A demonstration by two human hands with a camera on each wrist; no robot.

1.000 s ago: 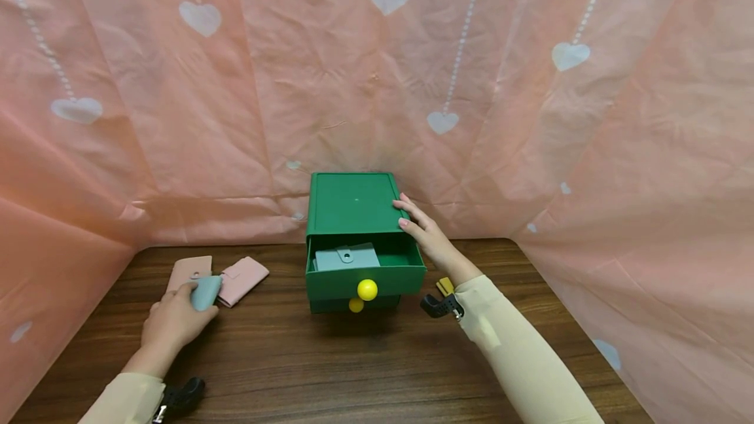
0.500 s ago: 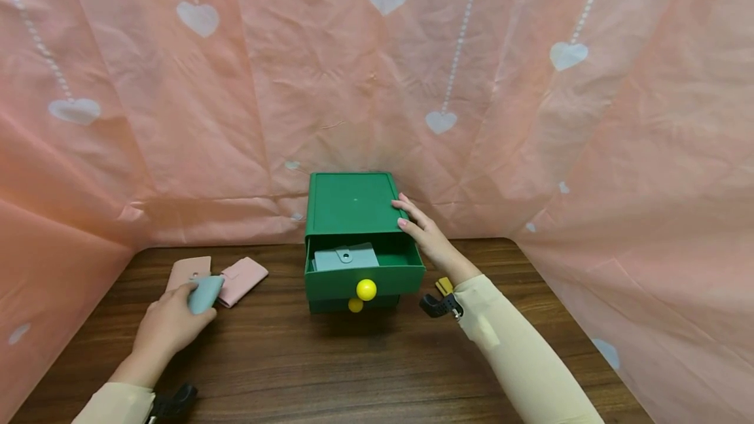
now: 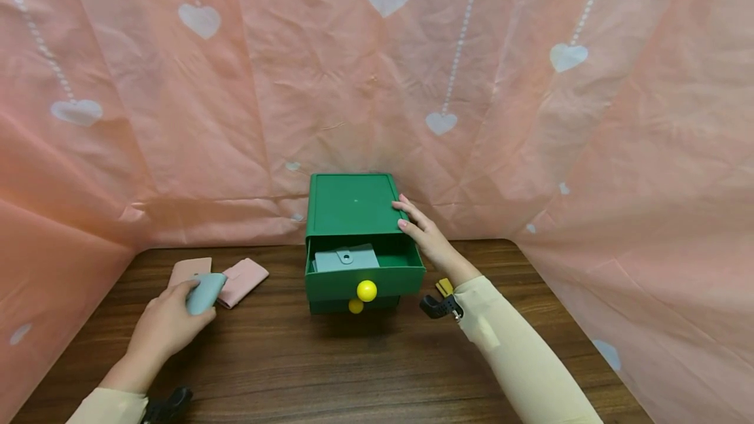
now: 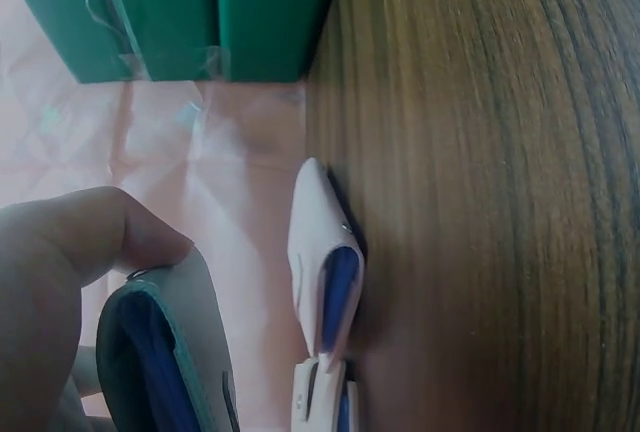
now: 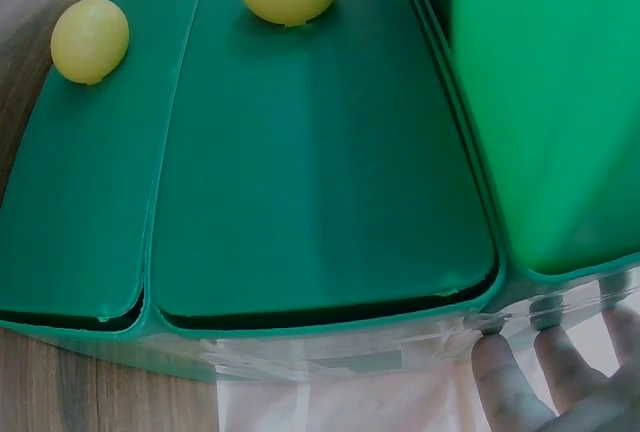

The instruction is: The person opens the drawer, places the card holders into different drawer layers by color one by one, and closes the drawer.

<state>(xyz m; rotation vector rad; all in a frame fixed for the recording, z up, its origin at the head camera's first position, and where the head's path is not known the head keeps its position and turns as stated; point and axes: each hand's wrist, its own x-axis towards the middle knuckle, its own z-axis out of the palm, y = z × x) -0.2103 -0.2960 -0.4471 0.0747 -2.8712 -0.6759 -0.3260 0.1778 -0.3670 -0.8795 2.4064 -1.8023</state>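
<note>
My left hand [image 3: 167, 322] pinches a small light-blue snap wallet [image 3: 205, 293] between thumb and fingers at the left of the table. In the left wrist view this wallet [image 4: 208, 327] stands edge-on, dark blue inside. Just behind it lie a beige-pink wallet [image 3: 190, 268], partly covered, and a pink wallet [image 3: 245, 281]. My right hand [image 3: 434, 244] rests its outstretched fingers against the right side of the green drawer box [image 3: 353, 205]. The box's upper drawer [image 3: 336, 285] is pulled out, with a grey-blue snap wallet [image 3: 359, 255] in its left part.
Yellow ball knobs [image 3: 367, 290] stick out from the drawer fronts. A small yellow object [image 3: 444, 286] lies right of the box, partly behind my right wrist. The wooden table [image 3: 330, 371] ends at a pink curtain [image 3: 259, 116] with white hearts.
My left hand has shifted slightly with the light-blue wallet, which now appears a little raised and covers the beige-pink wallet's snap. The right hand and the drawer box have stayed put.
</note>
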